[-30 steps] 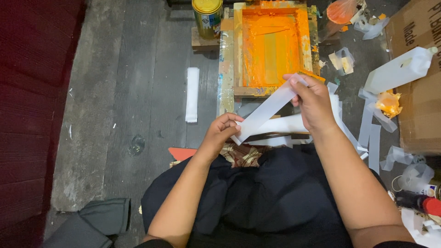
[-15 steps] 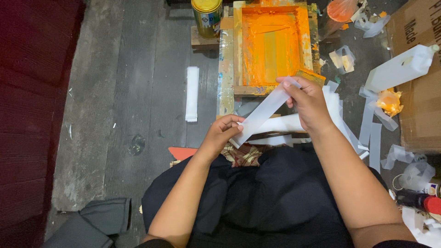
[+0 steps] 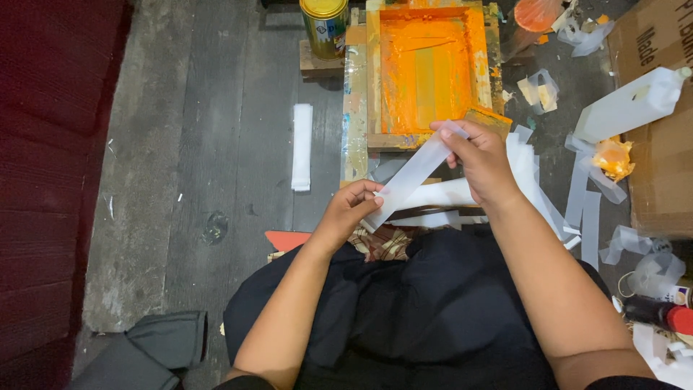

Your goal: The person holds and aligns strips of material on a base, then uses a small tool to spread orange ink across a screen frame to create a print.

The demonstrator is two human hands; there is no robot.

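Holding a translucent white strip (image 3: 411,177) slantwise over your lap, you keep it just below the near edge of the orange-stained wooden frame (image 3: 427,72), which lies flat on the floor. Your left hand (image 3: 350,209) pinches the strip's lower end, fingers closed on the corner; your right hand (image 3: 480,155) grips the upper end, fingers curled shut over it right at the frame's near corner. With an end in each hand, the strip stays taut and flat instead of sagging.

More strips (image 3: 523,173) lie loose just below and right of the frame, within reach of your right hand. A folded white stack (image 3: 302,146) lies to the frame's left, well apart from the paint. A yellow tin (image 3: 324,25) stands at the frame's upper left on a small block. A white plastic jug (image 3: 632,105) lies tipped to the frame's right against a cardboard box (image 3: 660,144), with crumpled stained scraps (image 3: 612,157) beside it.
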